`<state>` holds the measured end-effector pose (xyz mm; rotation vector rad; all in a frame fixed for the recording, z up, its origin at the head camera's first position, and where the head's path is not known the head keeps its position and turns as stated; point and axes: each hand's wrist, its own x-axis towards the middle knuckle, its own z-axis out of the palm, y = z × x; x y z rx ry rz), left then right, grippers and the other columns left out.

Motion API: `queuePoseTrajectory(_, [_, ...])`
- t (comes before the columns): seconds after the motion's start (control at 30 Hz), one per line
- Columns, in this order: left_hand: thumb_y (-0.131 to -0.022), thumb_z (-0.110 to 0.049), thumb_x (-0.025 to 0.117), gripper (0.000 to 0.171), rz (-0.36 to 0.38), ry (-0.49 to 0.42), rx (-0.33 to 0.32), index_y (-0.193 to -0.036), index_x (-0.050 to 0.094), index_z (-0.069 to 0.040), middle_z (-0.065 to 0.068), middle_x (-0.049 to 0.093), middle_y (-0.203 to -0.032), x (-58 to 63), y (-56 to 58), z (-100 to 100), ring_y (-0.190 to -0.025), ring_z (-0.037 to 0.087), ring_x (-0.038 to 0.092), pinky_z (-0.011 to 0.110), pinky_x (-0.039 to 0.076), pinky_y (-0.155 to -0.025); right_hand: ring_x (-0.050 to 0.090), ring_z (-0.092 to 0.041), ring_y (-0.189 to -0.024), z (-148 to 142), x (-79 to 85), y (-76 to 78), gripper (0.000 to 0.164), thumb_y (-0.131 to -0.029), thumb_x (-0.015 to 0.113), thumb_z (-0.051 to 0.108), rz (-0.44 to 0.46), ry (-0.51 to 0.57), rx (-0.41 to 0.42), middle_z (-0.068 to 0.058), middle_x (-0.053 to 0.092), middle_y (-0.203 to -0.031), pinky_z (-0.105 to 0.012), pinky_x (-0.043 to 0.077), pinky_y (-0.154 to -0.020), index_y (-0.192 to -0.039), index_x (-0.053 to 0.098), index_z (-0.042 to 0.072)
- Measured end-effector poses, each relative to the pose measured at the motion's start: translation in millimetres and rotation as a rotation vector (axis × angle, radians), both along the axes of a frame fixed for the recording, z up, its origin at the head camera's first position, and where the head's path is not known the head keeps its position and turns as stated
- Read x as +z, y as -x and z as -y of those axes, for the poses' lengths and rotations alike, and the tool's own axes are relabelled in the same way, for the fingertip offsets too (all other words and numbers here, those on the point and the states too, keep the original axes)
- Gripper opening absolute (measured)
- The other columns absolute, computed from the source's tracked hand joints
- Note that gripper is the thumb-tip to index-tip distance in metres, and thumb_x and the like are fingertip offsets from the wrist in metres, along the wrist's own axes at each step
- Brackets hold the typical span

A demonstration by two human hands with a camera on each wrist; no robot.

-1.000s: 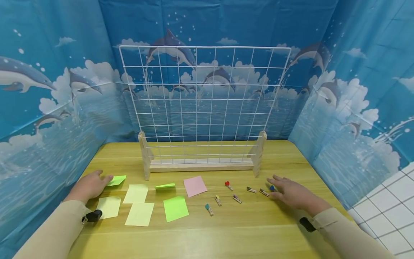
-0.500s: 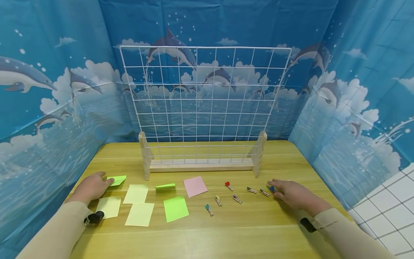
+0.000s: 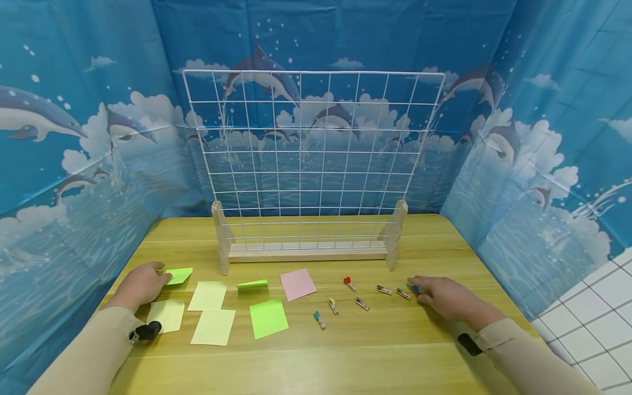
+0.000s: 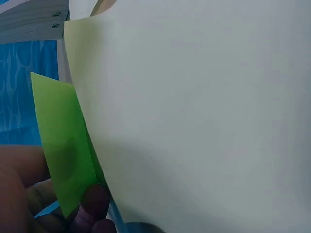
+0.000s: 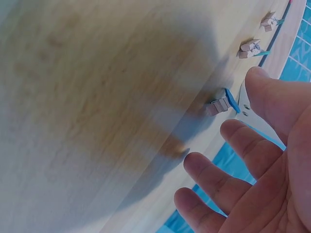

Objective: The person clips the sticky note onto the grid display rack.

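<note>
My left hand pinches the near-left end of a folded green sticky note at the table's left side. In the left wrist view the thumb lies over the green note, the other fingers behind it. A pale yellow sticky note fills much of that view. My right hand hovers at a small wooden clothespin with a blue ornament. In the right wrist view its fingers are spread, with the blue-topped clothespin beyond the gap between thumb and forefinger.
Behind stands a white wire grid on a wooden base. More notes lie centre-left: yellow, bright green, a folded green one, and pink. Several clothespins, one with a red heart, lie right of centre.
My left hand has shifted slightly right and towards me at the green note. The right hand's fingers have drawn lower and closer together over the blue-topped clothespin. The notes stay put.
</note>
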<state>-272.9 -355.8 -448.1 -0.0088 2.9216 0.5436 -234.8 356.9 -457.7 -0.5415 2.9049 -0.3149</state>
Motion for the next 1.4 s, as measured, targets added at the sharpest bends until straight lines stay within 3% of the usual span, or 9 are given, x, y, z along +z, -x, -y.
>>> queuePoseTrajectory(0.53, [-0.104, -0.022, 0.064, 0.066, -0.005, -0.188, 0.103, -0.151, 0.039, 0.017, 0.040, 0.052, -0.144, -8.0, -0.3, 8, -0.128, 0.059, 0.052, 0.067, 0.047, -0.102, 0.064, -0.046, -0.128, 1, -1.0, -0.8, 0.048, -0.104, 0.067, 0.018, -0.010, 0.005, 0.002, -0.023, 0.064, -0.144, -0.059, 0.054, -0.102, -0.149, 0.059, 0.006])
queuePoseTrajectory(0.8, [-0.105, -0.021, 0.062, 0.064, -0.001, -0.232, 0.097, -0.156, 0.039, 0.009, 0.043, 0.047, -0.148, -9.0, -0.9, 7, -0.130, 0.060, 0.051, 0.063, 0.050, -0.096, 0.068, -0.042, -0.122, 3, -0.6, -1.6, 0.044, -0.102, 0.069, 0.015, -0.037, 0.003, 0.018, -0.020, 0.069, -0.138, -0.056, 0.057, -0.098, -0.145, 0.062, 0.007])
queuePoseTrajectory(0.93, [-0.106, -0.019, 0.060, 0.066, -0.001, -0.260, 0.096, -0.160, 0.033, 0.007, 0.044, 0.044, -0.149, -10.9, -0.2, 8, -0.121, 0.053, 0.060, 0.046, 0.050, -0.079, 0.070, -0.041, -0.118, 5, 2.3, -3.8, 0.039, -0.100, 0.070, 0.012, -0.077, 0.017, 0.052, -0.018, 0.072, -0.133, -0.054, 0.059, -0.095, -0.139, 0.066, 0.008])
queuePoseTrajectory(1.03, [-0.107, -0.018, 0.058, 0.064, 0.000, -0.276, 0.095, -0.161, 0.032, 0.005, 0.045, 0.042, -0.149, -12.1, -0.2, 7, -0.096, 0.038, 0.069, 0.039, 0.046, -0.070, 0.072, -0.040, -0.115, 5, 3.1, -4.9, 0.035, -0.099, 0.072, 0.010, -0.106, 0.023, 0.074, -0.016, 0.074, -0.128, -0.053, 0.060, -0.092, -0.134, 0.069, 0.008])
queuePoseTrajectory(1.1, [-0.107, -0.017, 0.056, 0.062, 0.002, -0.286, 0.091, -0.161, 0.033, 0.005, 0.046, 0.041, -0.149, -13.1, 0.2, 7, -0.074, 0.028, 0.064, 0.038, 0.045, -0.063, 0.073, -0.039, -0.112, 5, 3.1, -4.9, 0.034, -0.098, 0.072, 0.009, -0.110, 0.022, 0.079, -0.015, 0.075, -0.126, -0.052, 0.060, -0.091, -0.132, 0.069, 0.008])
queuePoseTrajectory(1.13, [-0.108, -0.016, 0.056, 0.061, -0.001, -0.282, 0.088, -0.161, 0.033, 0.004, 0.046, 0.041, -0.149, -12.7, 0.3, 7, -0.074, 0.028, 0.064, 0.038, 0.044, -0.063, 0.073, -0.038, -0.111, 4, 2.6, -4.7, 0.034, -0.098, 0.072, 0.008, -0.111, 0.021, 0.079, -0.015, 0.075, -0.125, -0.052, 0.061, -0.090, -0.132, 0.070, 0.008])
queuePoseTrajectory(1.23, [-0.109, -0.015, 0.054, 0.058, -0.013, -0.258, 0.080, -0.160, 0.036, 0.004, 0.046, 0.040, -0.150, -12.0, 0.4, 6, -0.087, 0.043, 0.066, 0.043, 0.049, -0.068, 0.074, -0.034, -0.107, 3, 1.1, -4.2, 0.033, -0.098, 0.072, 0.007, -0.104, 0.024, 0.068, -0.012, 0.076, -0.122, -0.049, 0.061, -0.088, -0.131, 0.070, 0.008])
queuePoseTrajectory(1.33, [-0.109, -0.016, 0.052, 0.055, -0.023, -0.233, 0.077, -0.159, 0.039, 0.004, 0.045, 0.039, -0.152, -10.1, -0.4, 5, -0.123, 0.059, 0.054, 0.050, 0.050, -0.081, 0.075, -0.031, -0.104, 2, -0.8, -3.0, 0.032, -0.098, 0.072, 0.006, -0.090, 0.025, 0.056, -0.009, 0.077, -0.117, -0.048, 0.062, -0.085, -0.130, 0.071, 0.009])
queuePoseTrajectory(1.4, [-0.110, -0.017, 0.051, 0.053, -0.029, -0.233, 0.081, -0.158, 0.041, 0.004, 0.044, 0.038, -0.153, -10.1, -0.7, 5, -0.127, 0.061, 0.049, 0.059, 0.051, -0.089, 0.075, -0.031, -0.104, 2, -1.6, -2.4, 0.032, -0.098, 0.071, 0.006, -0.080, 0.024, 0.046, -0.008, 0.078, -0.115, -0.047, 0.062, -0.085, -0.130, 0.071, 0.009])
